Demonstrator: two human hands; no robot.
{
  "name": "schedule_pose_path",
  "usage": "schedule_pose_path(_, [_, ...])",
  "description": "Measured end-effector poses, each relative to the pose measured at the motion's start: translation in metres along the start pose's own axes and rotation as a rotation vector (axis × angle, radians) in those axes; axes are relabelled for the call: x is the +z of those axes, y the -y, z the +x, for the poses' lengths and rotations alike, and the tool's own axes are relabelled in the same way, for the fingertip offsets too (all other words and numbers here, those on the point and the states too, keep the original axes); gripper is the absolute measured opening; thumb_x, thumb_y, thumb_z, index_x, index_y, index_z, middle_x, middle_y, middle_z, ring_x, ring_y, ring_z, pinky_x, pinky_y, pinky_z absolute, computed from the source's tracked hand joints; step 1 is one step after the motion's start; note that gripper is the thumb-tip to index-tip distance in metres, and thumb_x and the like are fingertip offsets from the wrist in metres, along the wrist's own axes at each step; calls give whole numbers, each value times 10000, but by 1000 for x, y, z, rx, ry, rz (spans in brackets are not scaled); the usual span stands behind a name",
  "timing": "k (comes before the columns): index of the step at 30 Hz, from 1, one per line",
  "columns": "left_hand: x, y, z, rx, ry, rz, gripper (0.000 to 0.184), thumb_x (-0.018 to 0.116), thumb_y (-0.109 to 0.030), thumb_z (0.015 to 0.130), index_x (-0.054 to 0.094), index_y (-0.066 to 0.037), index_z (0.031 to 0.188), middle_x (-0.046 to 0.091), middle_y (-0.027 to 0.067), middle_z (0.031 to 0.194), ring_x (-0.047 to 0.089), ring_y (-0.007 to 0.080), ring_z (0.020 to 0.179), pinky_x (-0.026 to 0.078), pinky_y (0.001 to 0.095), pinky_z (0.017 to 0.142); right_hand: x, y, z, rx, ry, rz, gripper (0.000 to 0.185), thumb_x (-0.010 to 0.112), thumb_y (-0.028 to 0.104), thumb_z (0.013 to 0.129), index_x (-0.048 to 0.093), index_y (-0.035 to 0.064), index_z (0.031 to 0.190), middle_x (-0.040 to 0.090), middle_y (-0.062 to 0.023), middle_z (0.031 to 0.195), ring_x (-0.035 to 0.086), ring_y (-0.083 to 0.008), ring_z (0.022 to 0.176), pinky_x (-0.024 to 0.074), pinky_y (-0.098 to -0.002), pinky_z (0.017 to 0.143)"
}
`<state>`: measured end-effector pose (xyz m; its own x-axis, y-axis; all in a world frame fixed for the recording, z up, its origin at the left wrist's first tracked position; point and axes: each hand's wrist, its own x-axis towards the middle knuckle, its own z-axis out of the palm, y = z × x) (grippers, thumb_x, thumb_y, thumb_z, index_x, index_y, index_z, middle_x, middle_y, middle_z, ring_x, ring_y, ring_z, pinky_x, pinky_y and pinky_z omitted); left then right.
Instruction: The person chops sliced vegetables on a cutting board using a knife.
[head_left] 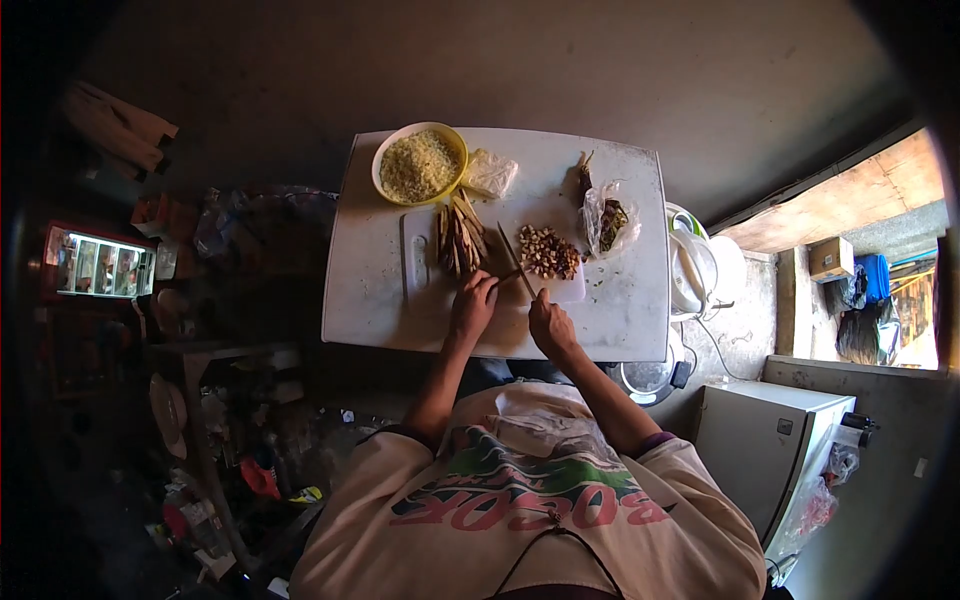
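Observation:
My right hand (551, 325) is closed round the handle of a knife (517, 260), its blade pointing away from me over a white cutting board (412, 275). Just left of the blade, my left hand (474, 302) pinches a thin dark-skinned strip (507, 276), which looks like eggplant, with its end at the knife. Beyond that hand lies a bundle of long eggplant strips (462, 238), pale inside with dark skin. Diced eggplant pieces (548, 253) are heaped on the board to the right of the knife.
A yellow bowl (464, 150) of pale chopped food stands at the table's far left, beside a wrapped white packet (490, 174). A whole eggplant (585, 174) and a clear plastic bag (625, 232) of dark-green pieces lie at right. A white appliance (760, 440) stands right of me.

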<state>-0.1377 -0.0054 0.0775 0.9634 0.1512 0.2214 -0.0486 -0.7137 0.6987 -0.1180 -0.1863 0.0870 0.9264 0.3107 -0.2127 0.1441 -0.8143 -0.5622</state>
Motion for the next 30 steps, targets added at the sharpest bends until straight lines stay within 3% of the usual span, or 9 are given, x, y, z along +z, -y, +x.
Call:
schedule_pose_path(7, [-1, 3, -1, 39, 22, 26, 194, 630, -20, 806, 654, 15, 995, 598, 124, 972, 606, 318, 922, 495, 411, 768, 23, -2, 46, -161, -195, 32, 232, 450, 237, 930, 422, 29, 1030, 620, -257, 743, 605, -484, 701, 477, -585, 653])
schedule_pose_path(12, [3, 5, 0, 42, -14, 43, 149, 630, -76, 843, 667, 11, 959, 601, 126, 952, 602, 322, 903, 491, 408, 771, 6, -3, 57, -183, -112, -7, 246, 469, 230, 918, 420, 26, 1046, 612, -269, 737, 609, -477, 702, 478, -575, 638])
schedule_pose_path(15, [7, 11, 3, 35, -39, -13, 145, 639, -101, 845, 668, 8, 936, 595, 128, 923, 592, 324, 883, 485, 404, 781, 7, -4, 40, -226, -172, 6, 239, 459, 225, 925, 428, 19, 1042, 608, -277, 724, 609, -478, 693, 480, -572, 626])
schedule_pose_path(17, [4, 6, 3, 55, -48, 4, 133, 636, -78, 840, 660, 10, 936, 588, 124, 913, 582, 320, 874, 480, 406, 790, -12, 9, 19, -103, -30, 56, 248, 446, 219, 934, 426, 6, 1057, 609, -291, 722, 609, -484, 694, 484, -575, 633])
schedule_pose_path(22, [5, 3, 4, 23, -13, -19, 159, 630, 8, 794, 649, 17, 951, 584, 126, 927, 583, 322, 895, 482, 406, 788, 10, 3, 15, 7, -13, 16, 297, 430, 211, 940, 440, -27, 1117, 613, -308, 731, 611, -484, 700, 479, -582, 628])
schedule_pose_path(24, [3, 5, 4, 16, 9, -29, 184, 630, 33, 774, 646, 20, 958, 587, 127, 942, 584, 324, 900, 482, 406, 791, 14, 3, 26, -87, -55, 64, 264, 437, 206, 936, 449, -15, 1080, 615, -286, 712, 612, -478, 692, 481, -573, 612])
schedule_pose_path(25, [2, 8, 3, 33, 32, -29, 187, 629, 33, 772, 647, 23, 958, 591, 129, 954, 589, 328, 910, 484, 405, 791, 22, -1, 34, -208, -233, 5, 233, 457, 197, 924, 431, -2, 1043, 614, -279, 707, 609, -474, 672, 481, -570, 602])
schedule_pose_path(30, [-7, 0, 7, 84, 43, 85, 180, 610, 13, 797, 652, 28, 971, 601, 129, 988, 604, 335, 935, 490, 402, 787, 28, -13, 69, -237, -193, -2, 222, 474, 175, 907, 435, -1, 1036, 597, -287, 796, 599, -477, 726, 479, -568, 641])
